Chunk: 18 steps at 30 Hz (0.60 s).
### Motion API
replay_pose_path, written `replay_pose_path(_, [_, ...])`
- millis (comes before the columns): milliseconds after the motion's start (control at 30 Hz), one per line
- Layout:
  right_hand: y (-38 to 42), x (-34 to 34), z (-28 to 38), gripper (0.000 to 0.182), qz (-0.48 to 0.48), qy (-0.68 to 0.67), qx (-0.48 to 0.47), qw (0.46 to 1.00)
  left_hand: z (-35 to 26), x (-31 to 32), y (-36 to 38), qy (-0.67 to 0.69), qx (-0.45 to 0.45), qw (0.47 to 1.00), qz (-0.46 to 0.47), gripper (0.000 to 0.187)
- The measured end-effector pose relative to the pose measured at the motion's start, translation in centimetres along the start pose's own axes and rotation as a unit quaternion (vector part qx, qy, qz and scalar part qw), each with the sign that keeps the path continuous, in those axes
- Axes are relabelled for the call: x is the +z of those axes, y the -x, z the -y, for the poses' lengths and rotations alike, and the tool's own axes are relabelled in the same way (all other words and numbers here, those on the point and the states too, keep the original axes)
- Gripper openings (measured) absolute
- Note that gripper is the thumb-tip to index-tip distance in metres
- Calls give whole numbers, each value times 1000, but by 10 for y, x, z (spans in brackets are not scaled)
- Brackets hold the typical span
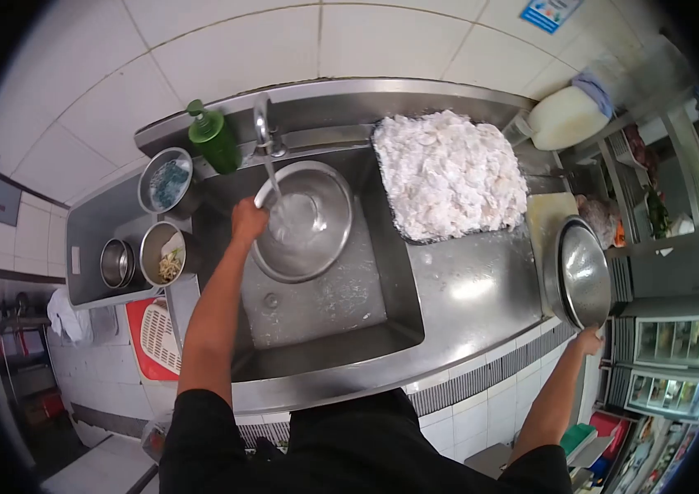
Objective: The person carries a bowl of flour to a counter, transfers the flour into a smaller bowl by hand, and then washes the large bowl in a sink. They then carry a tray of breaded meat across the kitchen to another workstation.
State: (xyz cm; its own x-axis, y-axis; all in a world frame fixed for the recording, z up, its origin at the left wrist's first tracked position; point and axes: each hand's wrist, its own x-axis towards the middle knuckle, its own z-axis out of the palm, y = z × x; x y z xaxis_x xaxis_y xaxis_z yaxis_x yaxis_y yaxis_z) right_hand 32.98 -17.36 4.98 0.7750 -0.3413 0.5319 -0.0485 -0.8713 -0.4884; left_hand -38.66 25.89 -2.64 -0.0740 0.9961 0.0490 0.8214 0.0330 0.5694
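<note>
My left hand (pixel 249 221) grips the rim of a steel mixing bowl (pixel 304 251), fingers closed on its left edge. The bowl is in the sink (pixel 349 296), and water from the tap (pixel 263 128) runs into it. Far to the right, my right hand (pixel 588 339) is closed on the lower rim of another metal bowl (pixel 586 276), which is tilted and shows a dark rim behind it. A yellowish board (pixel 548 212) lies beside that bowl. Between my hands, a tray heaped with white flour-coated pieces (pixel 452 177) sits on the steel counter (pixel 473 288).
A green pump bottle (pixel 213 138) stands left of the tap. Small metal bowls, one with a blue scourer (pixel 170 183) and one with food scraps (pixel 171 262), sit by the grey basin (pixel 90 222). A large whitish container (pixel 567 118) is at the back right.
</note>
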Motion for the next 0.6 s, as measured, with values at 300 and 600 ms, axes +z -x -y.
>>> replay_pose_path(300, [307,-148,185,38,615,-445,-290,582,143,78,105,489,-345,801,18,28])
replay_pose_path(600, [606,-208,352,26,906,-289,-98,293,124,57,136,537,-262,801,28,32])
